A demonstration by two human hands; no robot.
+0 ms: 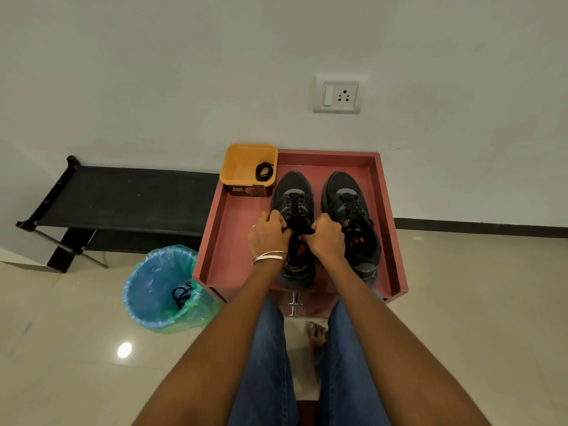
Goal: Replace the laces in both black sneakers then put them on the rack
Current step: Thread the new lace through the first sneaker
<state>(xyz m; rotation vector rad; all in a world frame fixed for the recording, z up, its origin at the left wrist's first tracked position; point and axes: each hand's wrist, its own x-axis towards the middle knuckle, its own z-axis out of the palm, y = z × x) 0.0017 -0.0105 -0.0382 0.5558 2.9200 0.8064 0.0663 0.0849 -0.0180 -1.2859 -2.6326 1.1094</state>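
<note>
On the red tray [221, 256], both hands [302, 241] pinch the left mesh sneaker's [293, 195] lace.

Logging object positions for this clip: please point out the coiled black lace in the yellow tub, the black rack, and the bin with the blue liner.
Coiled black lace [264, 171]: head view, on the middle of the coil.
Black rack [129, 195]: head view, on its top shelf surface.
Bin with blue liner [147, 290]: head view, on the liner's inner wall.
</note>
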